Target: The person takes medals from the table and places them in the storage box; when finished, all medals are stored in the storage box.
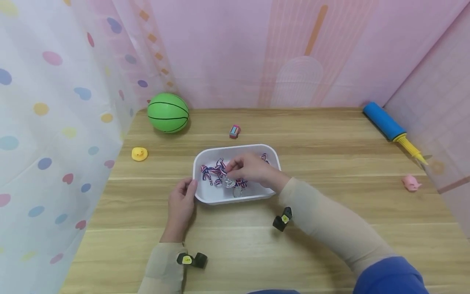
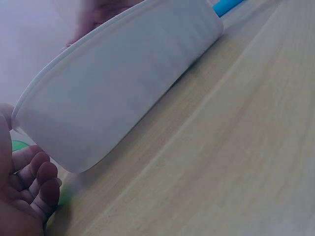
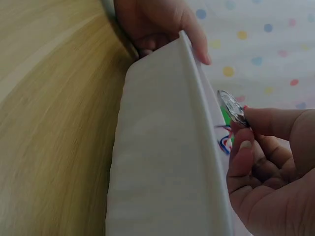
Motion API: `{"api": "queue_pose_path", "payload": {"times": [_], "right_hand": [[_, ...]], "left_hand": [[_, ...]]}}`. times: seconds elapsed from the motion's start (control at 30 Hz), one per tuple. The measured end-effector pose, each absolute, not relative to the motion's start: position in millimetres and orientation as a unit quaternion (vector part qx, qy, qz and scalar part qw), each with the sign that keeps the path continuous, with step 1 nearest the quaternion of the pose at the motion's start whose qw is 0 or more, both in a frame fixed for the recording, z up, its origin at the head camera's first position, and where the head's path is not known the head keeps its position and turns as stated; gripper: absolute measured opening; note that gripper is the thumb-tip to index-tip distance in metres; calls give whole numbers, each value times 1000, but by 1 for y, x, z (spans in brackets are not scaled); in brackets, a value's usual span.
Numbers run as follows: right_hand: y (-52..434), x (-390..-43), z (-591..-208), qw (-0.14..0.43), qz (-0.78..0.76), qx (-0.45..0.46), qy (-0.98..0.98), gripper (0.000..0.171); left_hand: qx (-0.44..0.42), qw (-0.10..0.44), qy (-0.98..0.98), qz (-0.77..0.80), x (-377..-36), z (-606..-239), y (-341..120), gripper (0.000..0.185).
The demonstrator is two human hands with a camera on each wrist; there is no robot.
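Note:
A white plastic tray [image 1: 235, 200] sits on the wooden table in the head view. My left hand [image 1: 180, 204] grips its left end, thumb over the rim and fingers against the outer wall. Over the tray, my right hand [image 1: 253, 168] pinches a silver medal [image 1: 228, 182] between thumb and fingers. In the right wrist view the medal [image 3: 231, 108] is tilted just above the rim. Red, white and blue striped ribbons [image 1: 207, 169] lie bunched on the tray floor. A second round medal [image 1: 238, 191] lies near the front wall.
A green ball [image 1: 168, 113] and a yellow rubber duck [image 1: 139, 154] are on the left. Behind the tray lies a small pink and blue item [image 1: 234, 131]. On the right are a blue and yellow hand pump [image 1: 385, 120] and a pink pig toy [image 1: 411, 183]. Curtains [image 1: 220, 53] border the table.

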State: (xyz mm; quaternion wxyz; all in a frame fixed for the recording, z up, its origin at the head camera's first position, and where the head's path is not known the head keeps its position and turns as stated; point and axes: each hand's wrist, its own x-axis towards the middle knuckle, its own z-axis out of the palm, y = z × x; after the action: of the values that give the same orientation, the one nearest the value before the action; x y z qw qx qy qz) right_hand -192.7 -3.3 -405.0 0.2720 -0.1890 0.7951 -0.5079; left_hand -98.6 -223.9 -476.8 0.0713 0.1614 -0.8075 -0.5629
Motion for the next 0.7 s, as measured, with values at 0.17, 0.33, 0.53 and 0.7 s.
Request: {"api": "queue_pose_path", "payload": {"times": [0.17,0.33,0.53,0.7], "right_hand": [[10,-192,-415,278,-438,-219,826,9],[20,-189,-421,278,-373,-235,854,6],[25,-186,-422,278,-362,-237,858,5],[27,-183,-421,271,-356,-234,863,6]], "left_hand": [[163,69,-808,-562,-98,-477,-225,43],[169,59,-808,-561,-98,-478,-226,46],[178,54,-808,-559,-99,-477,-225,46],[177,59,-807,-561,-99,-477,-224,46]]}}
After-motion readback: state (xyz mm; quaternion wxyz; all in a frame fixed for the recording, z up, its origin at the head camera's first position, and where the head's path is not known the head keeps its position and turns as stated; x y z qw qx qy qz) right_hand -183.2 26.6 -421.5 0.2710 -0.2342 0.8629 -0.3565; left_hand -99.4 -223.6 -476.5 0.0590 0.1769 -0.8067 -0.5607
